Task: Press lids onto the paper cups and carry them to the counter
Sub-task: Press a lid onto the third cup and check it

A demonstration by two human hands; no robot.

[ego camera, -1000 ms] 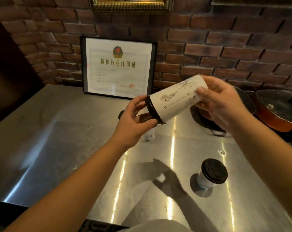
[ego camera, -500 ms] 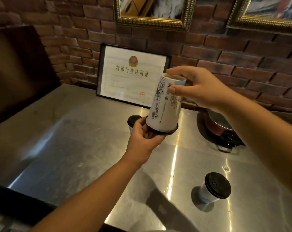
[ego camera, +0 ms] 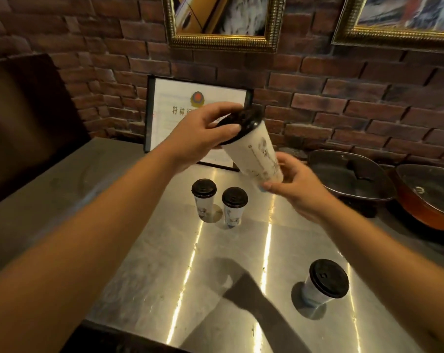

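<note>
I hold a tall white printed paper cup (ego camera: 256, 156) tilted in the air above the steel counter (ego camera: 144, 263), its black lid (ego camera: 244, 123) pointing up and left. My left hand (ego camera: 203, 136) grips the lid's rim. My right hand (ego camera: 295, 184) holds the cup's base from below. Two lidded cups (ego camera: 204, 200) (ego camera: 234, 206) stand side by side on the counter under the held cup. A third lidded cup (ego camera: 325, 284) stands near the front right.
A framed certificate (ego camera: 165, 110) leans on the brick wall behind the cups. A dark pan (ego camera: 348, 179) and an orange pan with a glass lid (ego camera: 430, 194) sit at the right. A dark chair back (ego camera: 24, 118) is at the left.
The cup has been turned over: half a second ago it was lid down on my left hand, now the lid points up. My right hand went from its top to under its base.
</note>
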